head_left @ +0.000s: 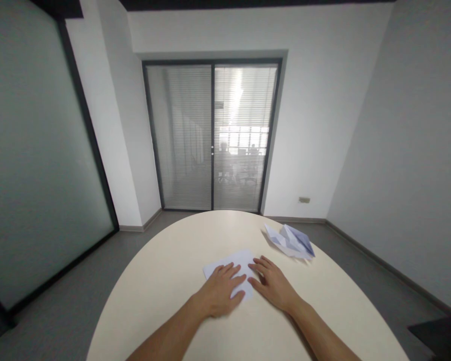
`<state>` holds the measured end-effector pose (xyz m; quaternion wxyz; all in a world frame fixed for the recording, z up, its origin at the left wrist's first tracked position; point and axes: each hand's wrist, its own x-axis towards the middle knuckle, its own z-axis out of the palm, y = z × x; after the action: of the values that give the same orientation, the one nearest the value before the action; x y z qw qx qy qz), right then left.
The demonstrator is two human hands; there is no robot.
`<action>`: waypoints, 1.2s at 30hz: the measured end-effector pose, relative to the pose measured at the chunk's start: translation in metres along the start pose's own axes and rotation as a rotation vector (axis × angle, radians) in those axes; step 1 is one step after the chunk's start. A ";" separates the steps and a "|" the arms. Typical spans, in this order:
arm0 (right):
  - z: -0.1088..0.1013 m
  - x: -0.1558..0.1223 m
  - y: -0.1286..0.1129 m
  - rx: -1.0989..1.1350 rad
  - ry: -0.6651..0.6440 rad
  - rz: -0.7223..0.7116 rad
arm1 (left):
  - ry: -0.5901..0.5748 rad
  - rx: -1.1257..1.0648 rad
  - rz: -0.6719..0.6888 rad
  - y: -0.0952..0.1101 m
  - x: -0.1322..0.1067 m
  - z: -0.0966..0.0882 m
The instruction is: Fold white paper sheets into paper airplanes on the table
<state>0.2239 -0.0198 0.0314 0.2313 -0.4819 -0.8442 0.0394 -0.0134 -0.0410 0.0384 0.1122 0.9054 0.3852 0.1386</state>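
A white sheet of paper (pixel 244 256) lies flat on the round table (pixel 165 281), partly covered by both hands. My left hand (pixel 222 290) rests on its left part, palm down with the fingers spread. At the sheet's right edge, my right hand (pixel 272 282) touches the paper with its fingertips, the fingers apart and slightly bent. Neither hand grips anything. Whether the sheet is folded underneath the hands I cannot tell. Beyond my right hand sits a folded paper piece (pixel 291 241) with raised creases, white and pale violet in the light.
The cream tabletop curves away to a rounded far edge. Behind it stands a glass partition (pixel 188 150) with blinds, and a white wall with a socket (pixel 304 200). A frosted glass panel (pixel 33 150) rises at the left. A dark object (pixel 441 335) juts in at the lower right.
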 end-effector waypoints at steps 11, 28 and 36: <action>-0.006 -0.005 -0.011 0.136 -0.190 -0.074 | 0.050 0.067 -0.032 0.001 0.003 0.001; -0.016 -0.007 -0.018 0.181 -0.243 -0.033 | -0.019 -0.168 0.040 -0.003 -0.011 -0.022; -0.005 -0.008 -0.006 0.178 -0.214 -0.013 | 0.173 -0.248 -0.093 -0.011 0.001 0.001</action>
<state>0.2241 -0.0302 0.0348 0.1822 -0.4470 -0.8604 0.1636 -0.0192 -0.0329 0.0343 0.1958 0.8504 0.4150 0.2572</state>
